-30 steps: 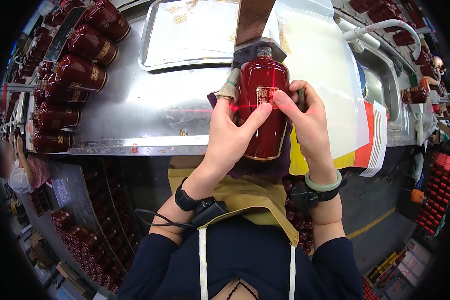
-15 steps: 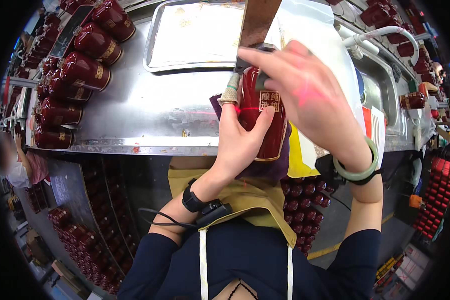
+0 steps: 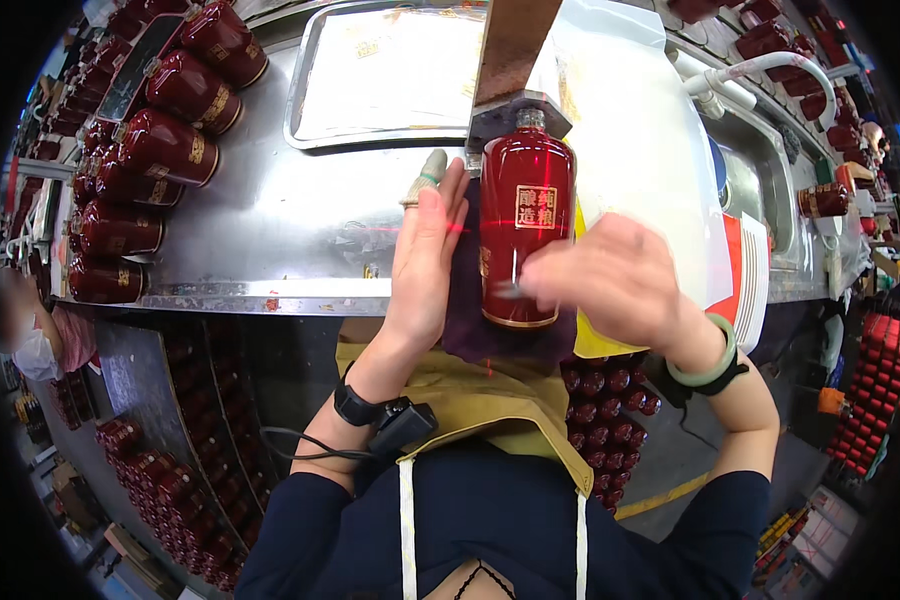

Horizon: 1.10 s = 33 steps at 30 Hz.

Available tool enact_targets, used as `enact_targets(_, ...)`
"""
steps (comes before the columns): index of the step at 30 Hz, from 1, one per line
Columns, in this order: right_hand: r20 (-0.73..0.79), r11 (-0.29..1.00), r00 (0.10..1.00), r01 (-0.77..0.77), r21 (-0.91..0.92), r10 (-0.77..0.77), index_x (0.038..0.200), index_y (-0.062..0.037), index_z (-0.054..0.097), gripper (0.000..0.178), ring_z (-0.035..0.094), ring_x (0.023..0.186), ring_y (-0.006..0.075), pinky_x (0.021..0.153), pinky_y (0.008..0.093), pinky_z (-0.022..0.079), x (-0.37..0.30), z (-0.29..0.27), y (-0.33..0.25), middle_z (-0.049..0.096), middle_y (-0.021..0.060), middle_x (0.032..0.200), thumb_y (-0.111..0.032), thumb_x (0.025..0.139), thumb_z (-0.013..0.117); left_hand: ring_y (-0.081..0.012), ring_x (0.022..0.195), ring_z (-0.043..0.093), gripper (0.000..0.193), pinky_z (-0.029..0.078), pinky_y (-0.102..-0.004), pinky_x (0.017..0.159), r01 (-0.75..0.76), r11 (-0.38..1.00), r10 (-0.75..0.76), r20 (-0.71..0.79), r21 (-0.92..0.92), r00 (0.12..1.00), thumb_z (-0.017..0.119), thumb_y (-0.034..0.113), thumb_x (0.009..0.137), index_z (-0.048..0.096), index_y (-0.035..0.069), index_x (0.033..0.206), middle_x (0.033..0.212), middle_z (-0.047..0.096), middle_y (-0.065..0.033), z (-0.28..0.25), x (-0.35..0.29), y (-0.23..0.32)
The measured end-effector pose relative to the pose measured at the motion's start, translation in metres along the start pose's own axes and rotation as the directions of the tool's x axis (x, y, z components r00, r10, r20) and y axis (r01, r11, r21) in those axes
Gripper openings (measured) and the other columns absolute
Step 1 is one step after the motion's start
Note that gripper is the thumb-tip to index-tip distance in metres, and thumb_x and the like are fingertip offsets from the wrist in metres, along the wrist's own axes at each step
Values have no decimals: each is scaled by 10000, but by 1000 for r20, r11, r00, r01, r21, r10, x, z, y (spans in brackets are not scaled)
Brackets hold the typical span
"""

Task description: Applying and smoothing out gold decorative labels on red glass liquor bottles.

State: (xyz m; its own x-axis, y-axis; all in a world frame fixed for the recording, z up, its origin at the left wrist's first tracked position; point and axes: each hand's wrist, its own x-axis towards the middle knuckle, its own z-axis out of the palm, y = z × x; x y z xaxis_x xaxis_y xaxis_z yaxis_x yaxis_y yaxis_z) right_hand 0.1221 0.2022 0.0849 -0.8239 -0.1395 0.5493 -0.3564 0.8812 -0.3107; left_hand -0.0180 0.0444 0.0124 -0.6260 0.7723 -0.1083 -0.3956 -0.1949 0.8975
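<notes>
A dark red bottle (image 3: 525, 245) with a gold square label and gold base rim lies on a purple cloth (image 3: 463, 300), its neck pointing away from me. The neck sits at a dark metal bracket (image 3: 490, 123) below a brown upright post. My left hand (image 3: 425, 255) is beside the bottle's left side, fingers stretched out, palm turned toward it; one fingertip wears a pale cover. Over the lower right of the bottle is my right hand (image 3: 615, 285), smeared by motion, its fingers closed on a small grey flat piece (image 3: 510, 292) whose kind I cannot make out. Red laser light falls across the bottle.
A metal tray (image 3: 300, 110) with white sheets lies at the back. Several red bottles (image 3: 170, 147) line the bench's left side. White sheeting (image 3: 630, 150) and a yellow sheet (image 3: 600, 343) are on the right, before a sink (image 3: 760, 150). Another person (image 3: 45, 335) is at far left.
My left hand has let go of the bottle and moved left, its fingers straightened. My right hand has come from the neck end toward me, down to the bottle's base, uncovering the neck.
</notes>
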Motion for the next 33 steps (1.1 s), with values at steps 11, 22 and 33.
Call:
enact_targets(11,-222,808,777,-572,139,589,1145,-22,711,237,729,895,258,819,327,566,17,-7,29,740,147,994,-16,909,737,-181,1327,540,705,454,-334,1117,39,999,-39,5,-38,999,632,223,1060,263,-24,1608,1499,508,-152,30,17,-1)
enact_targets(22,-188,922,933,-339,-188,305,1060,-64,727,225,657,830,280,744,382,539,43,-3,35,728,69,930,-48,836,746,-206,1407,476,914,420,-365,1166,73,997,-71,188,-3,980,735,45,956,133,-15,1640,1586,404,-159,14,7,11)
enact_targets(33,-11,987,996,-93,-129,92,966,-110,679,145,620,757,255,679,376,528,46,20,32,640,38,806,-138,828,713,-338,1516,353,772,238,-459,1277,3,999,-3,-7,-42,1000,181,598,1107,320,14,1593,1627,379,-195,-20,-2,17)
